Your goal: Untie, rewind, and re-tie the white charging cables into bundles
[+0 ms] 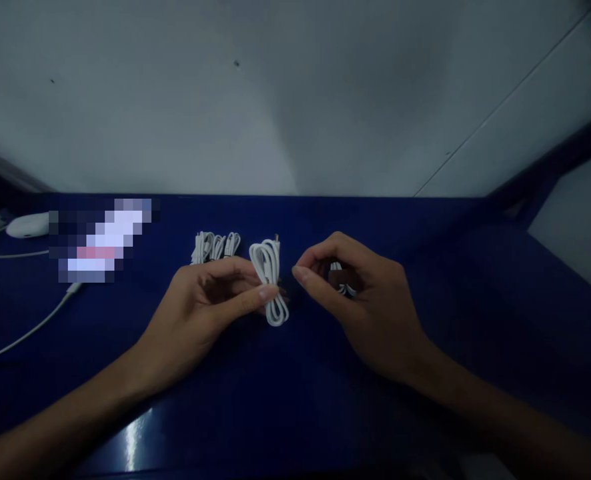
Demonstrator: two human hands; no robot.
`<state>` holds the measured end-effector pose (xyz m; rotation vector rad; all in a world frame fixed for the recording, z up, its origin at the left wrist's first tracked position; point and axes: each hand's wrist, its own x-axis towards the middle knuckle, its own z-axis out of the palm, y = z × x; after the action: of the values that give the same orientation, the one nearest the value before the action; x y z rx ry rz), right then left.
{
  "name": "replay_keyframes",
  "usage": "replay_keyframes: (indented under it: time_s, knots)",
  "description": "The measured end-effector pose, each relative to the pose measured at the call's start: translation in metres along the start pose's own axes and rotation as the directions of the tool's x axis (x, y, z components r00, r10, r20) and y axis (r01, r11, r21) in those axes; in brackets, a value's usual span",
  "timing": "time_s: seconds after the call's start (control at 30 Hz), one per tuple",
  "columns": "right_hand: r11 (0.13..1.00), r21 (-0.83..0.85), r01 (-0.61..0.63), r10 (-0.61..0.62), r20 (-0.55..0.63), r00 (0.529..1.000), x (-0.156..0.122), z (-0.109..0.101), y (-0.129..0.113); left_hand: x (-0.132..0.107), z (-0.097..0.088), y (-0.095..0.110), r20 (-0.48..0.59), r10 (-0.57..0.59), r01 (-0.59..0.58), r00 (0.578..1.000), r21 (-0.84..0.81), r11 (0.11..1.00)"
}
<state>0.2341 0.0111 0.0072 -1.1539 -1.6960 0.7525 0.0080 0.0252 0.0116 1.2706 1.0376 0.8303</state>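
Note:
A coiled white cable (271,267) is pinched between the thumb and fingers of my left hand (200,300), held upright above the blue table. Its metal plug tip points up at the top of the bundle. Just right of it, my right hand (370,300) has thumb and forefinger pressed together, apart from the coil; whether anything thin is between them I cannot make out. Part of another white cable (346,289) shows through the gap in my right hand, the rest hidden behind it. Behind my left hand lie several coiled white cables (215,245), partly covered.
The blue table (295,407) runs back to a pale wall panel (225,120). On the left lie a blurred-out lit device (108,240) with a white cord (35,337) plugged in, and a white rounded object (28,225). A dark blue frame bar (555,163) rises at right.

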Motion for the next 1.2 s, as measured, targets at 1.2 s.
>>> replay_keyframes:
  time_s: [1.2]
  knots:
    - [0.999,0.025,0.040,-0.039,-0.030,0.999,-0.005,0.007,0.000,0.002,-0.006,-0.009,-0.082,0.066,-0.070,0.994,-0.045,0.997]
